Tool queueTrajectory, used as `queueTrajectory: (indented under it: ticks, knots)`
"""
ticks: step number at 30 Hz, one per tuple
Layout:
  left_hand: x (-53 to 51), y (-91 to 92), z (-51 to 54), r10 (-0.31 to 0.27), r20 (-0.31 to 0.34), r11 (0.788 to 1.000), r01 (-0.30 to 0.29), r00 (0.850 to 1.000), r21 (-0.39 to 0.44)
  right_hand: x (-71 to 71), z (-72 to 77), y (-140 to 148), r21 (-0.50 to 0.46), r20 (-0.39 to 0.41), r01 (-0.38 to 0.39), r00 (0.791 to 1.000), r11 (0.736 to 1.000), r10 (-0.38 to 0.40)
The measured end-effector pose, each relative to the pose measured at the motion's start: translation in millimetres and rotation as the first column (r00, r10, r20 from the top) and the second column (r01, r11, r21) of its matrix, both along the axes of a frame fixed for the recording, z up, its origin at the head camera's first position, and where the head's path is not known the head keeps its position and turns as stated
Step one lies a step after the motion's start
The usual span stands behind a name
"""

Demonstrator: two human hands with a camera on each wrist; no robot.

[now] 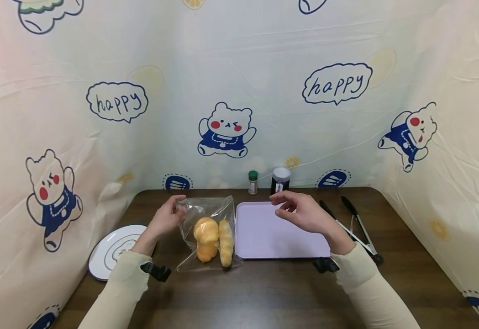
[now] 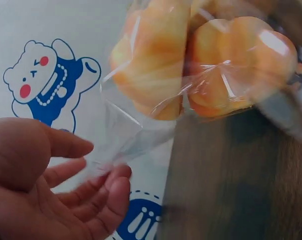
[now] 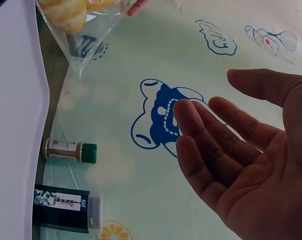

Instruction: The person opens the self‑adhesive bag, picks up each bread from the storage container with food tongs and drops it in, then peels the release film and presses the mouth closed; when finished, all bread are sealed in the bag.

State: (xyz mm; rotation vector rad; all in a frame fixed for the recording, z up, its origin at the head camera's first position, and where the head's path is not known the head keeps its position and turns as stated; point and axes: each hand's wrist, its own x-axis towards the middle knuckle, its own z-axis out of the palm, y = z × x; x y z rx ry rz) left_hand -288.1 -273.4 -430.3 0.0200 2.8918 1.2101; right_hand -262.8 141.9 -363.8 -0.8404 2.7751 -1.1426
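Note:
A clear plastic bag (image 1: 190, 219) lies on the table with bread in it: a rounded, bumpy bread roll (image 1: 206, 230) and a long bread stick (image 1: 225, 242). My left hand (image 1: 167, 217) is at the bag's upper left edge, fingers loosely bent. In the left wrist view, a gap shows between thumb and fingers, and the fingertips (image 2: 122, 172) are by the bag's corner; whether they touch it I cannot tell. Over the lavender tray (image 1: 264, 233), my right hand (image 1: 302, 212) hovers with relaxed fingers and holds nothing.
A white plate (image 1: 103, 251) lies at the left edge. Behind the tray stand a green-capped spice jar (image 1: 253, 183) and a dark jar (image 1: 280, 183) with a pale lid. Black-tipped tongs (image 1: 364, 233) lie right of the tray. A printed curtain (image 1: 264, 68) surrounds the table.

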Motion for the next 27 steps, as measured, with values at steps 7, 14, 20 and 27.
queueTrajectory:
  ticks: [7, 14, 20, 27]
  knots:
    - [4.7, 0.9, -7.8, -0.095, 0.072, 0.987, 0.103, 0.993, -0.123, 0.2, -1.3, 2, 0.001, 0.008, 0.003, 1.0, 1.0, -0.003]
    - [10.0, 14.2, -11.6, -0.164, 0.085, 0.959, 0.179, 0.983, -0.22, -0.9, -4.5, 3, 0.009, 0.002, 0.001, 1.0, 1.0, -0.001]
    - [11.5, 22.9, -10.6, -0.24, 0.084, 0.932, 0.253, 0.967, -0.26, -0.7, -4.8, 5, 0.013, 0.002, 0.0, 1.0, 1.0, 0.0]
    - [11.6, 20.9, -11.6, -0.275, 0.086, 0.919, 0.288, 0.958, -0.27, -1.6, -6.1, 8, 0.023, 0.005, -0.009, 1.0, 1.0, 0.009]
